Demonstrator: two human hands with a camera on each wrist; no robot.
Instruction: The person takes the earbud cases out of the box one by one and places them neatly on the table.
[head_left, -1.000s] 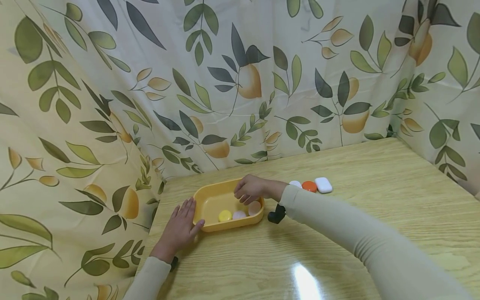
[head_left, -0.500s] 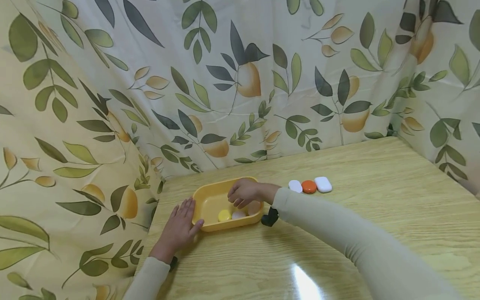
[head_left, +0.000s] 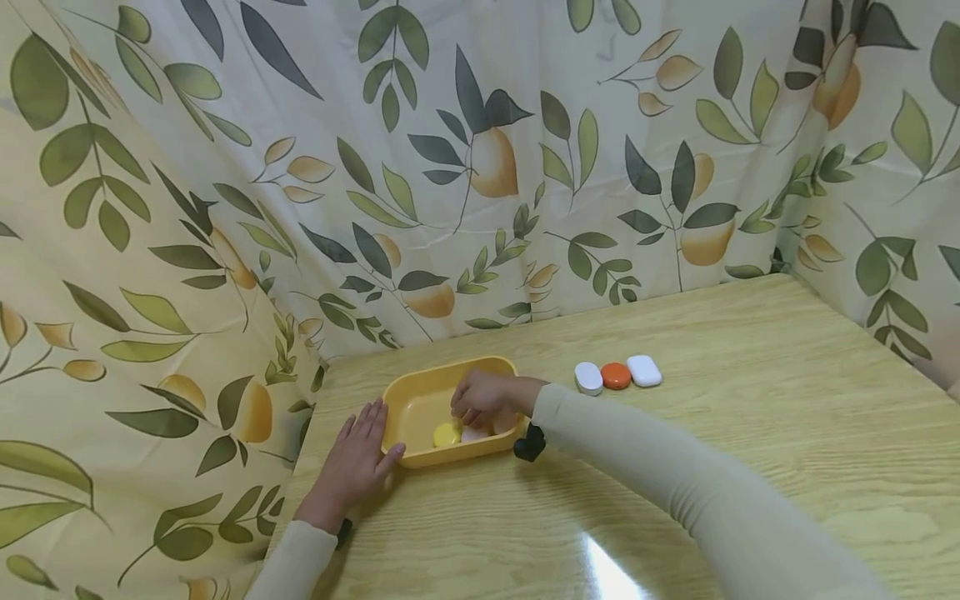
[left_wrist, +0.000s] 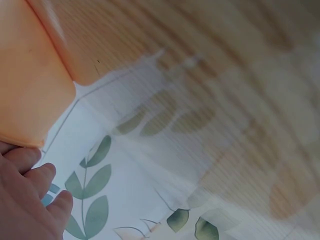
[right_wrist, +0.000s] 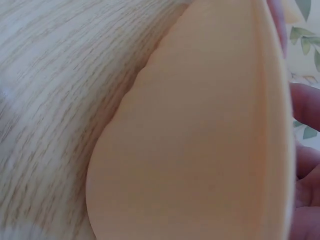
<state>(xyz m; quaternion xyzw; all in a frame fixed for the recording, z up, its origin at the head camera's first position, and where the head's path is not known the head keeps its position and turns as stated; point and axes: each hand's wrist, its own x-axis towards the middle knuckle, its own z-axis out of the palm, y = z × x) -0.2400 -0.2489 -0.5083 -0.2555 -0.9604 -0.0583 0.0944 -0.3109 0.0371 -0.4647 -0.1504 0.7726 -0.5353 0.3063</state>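
Observation:
A yellow-orange tray [head_left: 420, 457] with rounded corners stands on the table. Along its near wall sit a round yellow piece [head_left: 446, 435], a pale pink piece [head_left: 474, 434] and a peach-coloured piece [head_left: 504, 421] partly covered by the right hand. My left hand [head_left: 355, 458] lies with straight fingers against the tray's left end; the left wrist view shows its fingertips [left_wrist: 42, 172] at the rim. Inside the tray's right half, my right hand [head_left: 483, 396] points its bent fingers down. The tray wall [right_wrist: 185, 140] fills much of the right wrist view, hiding whether those fingers hold anything.
Right of the tray, a white oval piece [head_left: 588, 378], a round orange-red piece [head_left: 616, 376] and a white rounded-square piece [head_left: 644, 371] lie in a row. A leaf-and-fruit patterned curtain [head_left: 480, 250] hangs behind and left of the wooden table [head_left: 735, 358].
My right hand has shifted left within the tray and then dipped lower. Its sleeve no longer covers the white oval piece. The left hand stays against the tray.

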